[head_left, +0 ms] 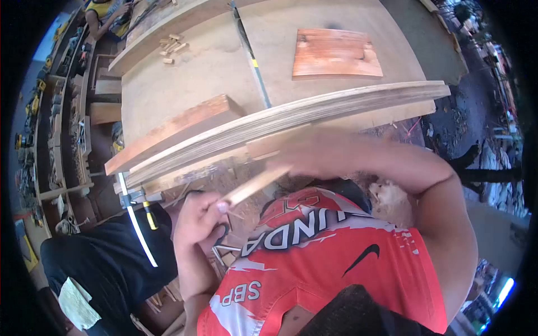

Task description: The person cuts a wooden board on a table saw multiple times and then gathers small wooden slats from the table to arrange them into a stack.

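My left hand is closed around the near end of a short, pale wooden strip, its thumb pressed along the wood. The strip slants up to the right, towards my right hand. That hand is smeared by motion at the strip's far end, so its fingers cannot be made out, nor whether they touch the strip. Just beyond both hands runs a long layered board, along the near side of the worktable. A reddish wooden block lies against its left part.
A flat reddish board and several small wood pieces lie on the worktable. A long bar clamp crosses it. Another clamp with a yellow handle hangs at the near left. Tool shelves and another person are at left.
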Action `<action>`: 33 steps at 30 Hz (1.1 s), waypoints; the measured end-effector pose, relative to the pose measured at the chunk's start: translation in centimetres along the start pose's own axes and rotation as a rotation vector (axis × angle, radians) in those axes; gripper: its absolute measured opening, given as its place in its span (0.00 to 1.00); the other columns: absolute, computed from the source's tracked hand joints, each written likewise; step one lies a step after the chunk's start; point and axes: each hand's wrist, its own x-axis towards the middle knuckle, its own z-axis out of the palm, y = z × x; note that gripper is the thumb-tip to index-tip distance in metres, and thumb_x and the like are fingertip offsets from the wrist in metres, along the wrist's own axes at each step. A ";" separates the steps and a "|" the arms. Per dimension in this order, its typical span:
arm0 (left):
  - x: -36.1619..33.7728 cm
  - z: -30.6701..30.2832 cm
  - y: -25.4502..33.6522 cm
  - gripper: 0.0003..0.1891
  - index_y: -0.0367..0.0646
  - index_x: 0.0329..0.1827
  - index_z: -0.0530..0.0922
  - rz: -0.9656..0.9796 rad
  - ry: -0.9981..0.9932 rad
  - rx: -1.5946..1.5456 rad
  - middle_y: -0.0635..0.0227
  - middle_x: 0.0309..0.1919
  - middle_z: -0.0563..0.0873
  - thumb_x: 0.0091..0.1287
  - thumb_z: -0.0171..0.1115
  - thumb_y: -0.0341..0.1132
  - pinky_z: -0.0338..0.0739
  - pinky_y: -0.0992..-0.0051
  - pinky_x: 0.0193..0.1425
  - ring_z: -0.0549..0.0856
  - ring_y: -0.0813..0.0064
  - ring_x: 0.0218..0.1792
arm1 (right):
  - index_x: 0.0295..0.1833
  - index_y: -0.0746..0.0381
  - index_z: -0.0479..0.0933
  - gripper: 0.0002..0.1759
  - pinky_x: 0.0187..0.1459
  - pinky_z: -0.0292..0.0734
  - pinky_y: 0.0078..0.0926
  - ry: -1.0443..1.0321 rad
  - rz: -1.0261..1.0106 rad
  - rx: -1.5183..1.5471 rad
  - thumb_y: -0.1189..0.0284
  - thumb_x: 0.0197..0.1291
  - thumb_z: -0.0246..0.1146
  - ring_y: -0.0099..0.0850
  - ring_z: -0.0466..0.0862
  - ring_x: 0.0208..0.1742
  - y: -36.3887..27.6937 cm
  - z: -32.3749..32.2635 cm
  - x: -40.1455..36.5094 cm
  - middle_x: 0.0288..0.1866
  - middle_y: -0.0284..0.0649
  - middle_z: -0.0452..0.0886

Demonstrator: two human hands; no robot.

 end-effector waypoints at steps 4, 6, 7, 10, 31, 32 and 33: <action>9.1 6.1 7.1 0.25 0.36 0.61 0.79 0.279 0.185 -0.341 0.57 0.52 0.85 0.72 0.61 0.48 0.78 0.66 0.56 0.84 0.67 0.53 | 0.64 0.60 0.77 0.20 0.62 0.77 0.37 0.255 0.296 0.230 0.75 0.66 0.62 0.41 0.83 0.58 9.8 -10.8 -12.0 0.59 0.47 0.83; 13.7 7.7 9.0 0.23 0.37 0.60 0.80 0.346 0.347 -0.014 0.55 0.52 0.85 0.71 0.62 0.45 0.78 0.64 0.56 0.84 0.61 0.52 | 0.64 0.63 0.77 0.20 0.61 0.77 0.37 0.183 0.409 -0.006 0.75 0.67 0.62 0.42 0.84 0.57 16.0 -15.0 -17.7 0.55 0.49 0.85; 15.7 8.3 9.5 0.21 0.37 0.59 0.80 0.432 0.477 0.331 0.54 0.52 0.85 0.70 0.62 0.43 0.78 0.61 0.57 0.84 0.55 0.50 | 0.64 0.63 0.77 0.20 0.61 0.77 0.37 0.163 0.392 0.017 0.75 0.67 0.62 0.42 0.84 0.57 18.4 -15.5 -19.6 0.55 0.49 0.85; 21.0 9.4 8.6 0.16 0.38 0.54 0.83 0.363 0.617 0.501 0.51 0.50 0.86 0.69 0.61 0.39 0.78 0.57 0.56 0.84 0.47 0.47 | 0.63 0.64 0.77 0.19 0.61 0.76 0.37 0.023 0.556 0.255 0.73 0.68 0.61 0.43 0.84 0.56 24.2 -15.8 -21.6 0.55 0.50 0.85; 28.1 11.2 13.5 0.20 0.35 0.57 0.82 0.051 0.072 0.465 0.48 0.55 0.85 0.74 0.55 0.42 0.75 0.59 0.63 0.83 0.48 0.58 | 0.59 0.62 0.81 0.19 0.60 0.74 0.40 -0.278 0.507 0.219 0.62 0.71 0.60 0.48 0.81 0.56 28.9 -13.9 -19.5 0.51 0.49 0.83; 28.7 11.5 13.8 0.21 0.35 0.59 0.82 0.087 0.024 0.442 0.48 0.56 0.85 0.74 0.55 0.43 0.75 0.59 0.64 0.82 0.49 0.59 | 0.59 0.62 0.81 0.19 0.60 0.74 0.40 -0.278 0.507 0.218 0.62 0.71 0.60 0.48 0.81 0.56 28.7 -14.0 -19.4 0.51 0.49 0.83; 29.2 11.9 14.0 0.21 0.36 0.60 0.81 0.122 -0.024 0.419 0.48 0.58 0.84 0.75 0.54 0.44 0.75 0.59 0.65 0.82 0.49 0.59 | 0.60 0.63 0.81 0.21 0.61 0.73 0.40 -0.272 0.492 0.209 0.60 0.73 0.57 0.48 0.81 0.56 28.6 -14.0 -19.4 0.52 0.49 0.83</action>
